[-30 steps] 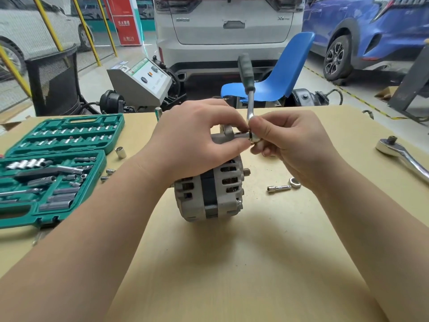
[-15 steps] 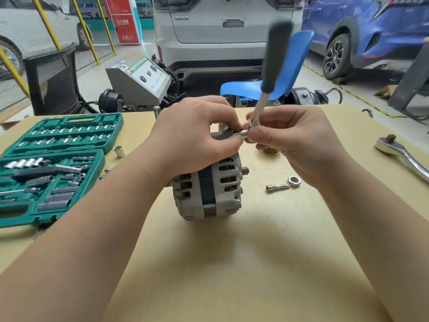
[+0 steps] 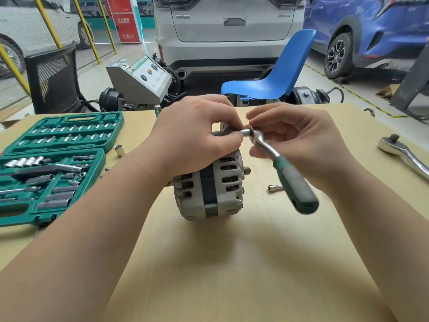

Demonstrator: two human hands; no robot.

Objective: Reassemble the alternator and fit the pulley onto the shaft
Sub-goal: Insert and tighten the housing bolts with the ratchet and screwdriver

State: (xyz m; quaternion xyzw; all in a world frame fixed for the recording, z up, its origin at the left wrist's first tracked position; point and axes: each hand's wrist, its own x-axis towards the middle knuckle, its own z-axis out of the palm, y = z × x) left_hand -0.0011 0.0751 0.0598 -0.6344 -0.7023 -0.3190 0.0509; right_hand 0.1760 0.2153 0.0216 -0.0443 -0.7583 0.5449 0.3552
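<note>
Head view looks down on a tan table (image 3: 232, 263) with the alternator (image 3: 209, 184) lying on its side at the centre, its shaft stub (image 3: 247, 169) pointing to 3 o'clock. Left hand (image 3: 197, 138) is curled over the top of the housing, its fingertips pinching at the socket (image 3: 245, 132) on the upper edge. Right hand (image 3: 299, 145) is closed round the head of a small ratchet (image 3: 278, 163) — the chrome head meets the socket, and the green-and-grey handle slopes down toward 5 o'clock, blurred.

At 9 o'clock an open green socket case (image 3: 55, 163) lies flat, with a loose socket (image 3: 119, 149) just beside its right edge. A short extension bar (image 3: 275, 188) lies on the table at 3 o'clock of the alternator, under the ratchet handle. A larger chrome ratchet (image 3: 404, 154) rests well apart near the right edge. I cannot tell where the pulley is.

Beyond the table at 12 o'clock stand a blue chair (image 3: 274, 82), a grey machine (image 3: 144, 80), a black mesh bin (image 3: 53, 77) and parked cars — one white (image 3: 227, 26), one blue (image 3: 371, 26).
</note>
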